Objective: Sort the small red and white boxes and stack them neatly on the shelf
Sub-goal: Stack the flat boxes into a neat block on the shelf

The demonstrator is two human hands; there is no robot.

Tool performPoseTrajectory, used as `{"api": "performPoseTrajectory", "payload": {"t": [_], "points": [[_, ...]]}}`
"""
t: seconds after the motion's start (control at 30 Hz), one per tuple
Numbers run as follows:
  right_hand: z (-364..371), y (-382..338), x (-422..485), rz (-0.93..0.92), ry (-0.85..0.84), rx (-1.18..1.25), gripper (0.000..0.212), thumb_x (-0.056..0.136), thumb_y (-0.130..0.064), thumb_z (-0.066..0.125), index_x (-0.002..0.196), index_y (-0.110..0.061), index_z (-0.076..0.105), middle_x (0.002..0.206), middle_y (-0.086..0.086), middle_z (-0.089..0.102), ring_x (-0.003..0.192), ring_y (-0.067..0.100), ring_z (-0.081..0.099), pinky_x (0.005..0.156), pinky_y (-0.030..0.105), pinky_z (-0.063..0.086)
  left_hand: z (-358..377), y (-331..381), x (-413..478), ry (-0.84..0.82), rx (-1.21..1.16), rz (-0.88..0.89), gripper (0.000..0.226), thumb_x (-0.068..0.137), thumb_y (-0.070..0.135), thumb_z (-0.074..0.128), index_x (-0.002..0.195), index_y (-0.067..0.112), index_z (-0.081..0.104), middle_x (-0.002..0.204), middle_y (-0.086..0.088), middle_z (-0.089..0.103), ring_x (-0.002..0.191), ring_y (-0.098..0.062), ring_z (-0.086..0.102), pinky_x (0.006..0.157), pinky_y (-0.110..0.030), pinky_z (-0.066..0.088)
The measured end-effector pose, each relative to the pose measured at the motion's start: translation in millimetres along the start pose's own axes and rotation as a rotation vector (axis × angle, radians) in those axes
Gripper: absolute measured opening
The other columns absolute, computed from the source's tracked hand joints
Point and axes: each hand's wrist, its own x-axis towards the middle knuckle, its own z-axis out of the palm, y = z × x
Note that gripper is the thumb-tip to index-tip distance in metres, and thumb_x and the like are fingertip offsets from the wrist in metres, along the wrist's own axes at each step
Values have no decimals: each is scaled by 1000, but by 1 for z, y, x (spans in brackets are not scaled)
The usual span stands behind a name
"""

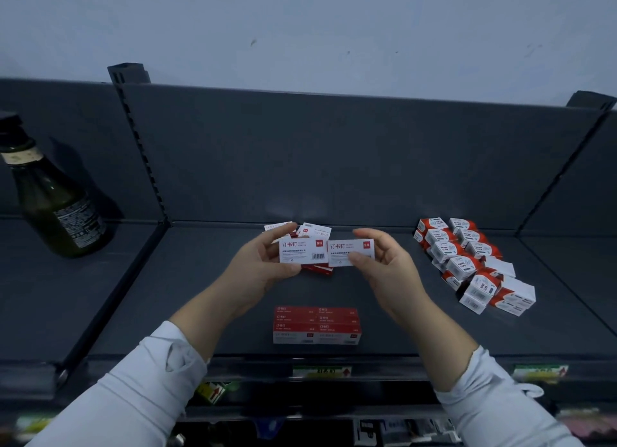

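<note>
Two red-and-white boxes are being held up side by side at the centre of the frame, their edges almost touching. The left box (302,251) is being pinched between the thumb and fingers of the left hand (263,266), and the right box (350,252) likewise by the right hand (387,269). Just behind them a loose pile (312,232) of similar boxes is lying on the dark shelf (217,296). Below centre a neat stack (317,324) is standing near the front edge. At the right, paper-clip boxes (467,263) are lying in a rough heap, and at far left a dark bottle (50,206) is standing.
</note>
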Motion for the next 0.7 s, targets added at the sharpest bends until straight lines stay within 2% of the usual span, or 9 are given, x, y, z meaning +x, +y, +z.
{"api": "performPoseTrajectory", "payload": {"t": [0.13,0.27,0.5,0.7], "points": [[3,1,-2,19,-4,-2,31,90,4,62,111,-19,63,103,5,73,103,22,69,87,31,55,2,1,-5,-33,-3,-42,55,83,-23,53,127,10,59,118,-12,69,108,-24,67,96,-34,53],[7,4,-4,39,-8,6,29,91,4,61,108,-19,63,100,4,74,103,25,68,92,39,55,1,2,-8,-29,-67,-57,52,85,-23,50,124,10,59,118,-13,68,108,-26,67,89,-34,57],[15,4,-6,8,8,53,29,91,5,60,107,-19,63,105,6,72,105,24,68,88,34,55,2,7,-13,-21,-85,-37,47,86,-25,46,119,7,57,111,-12,69,103,-24,68,91,-35,57],[19,2,-7,15,-8,82,26,91,6,59,104,-16,61,98,3,73,103,23,69,83,28,56,-2,8,-15,-22,-56,-54,46,87,-24,46,116,8,58,115,-14,66,106,-26,67,92,-34,56]]}}
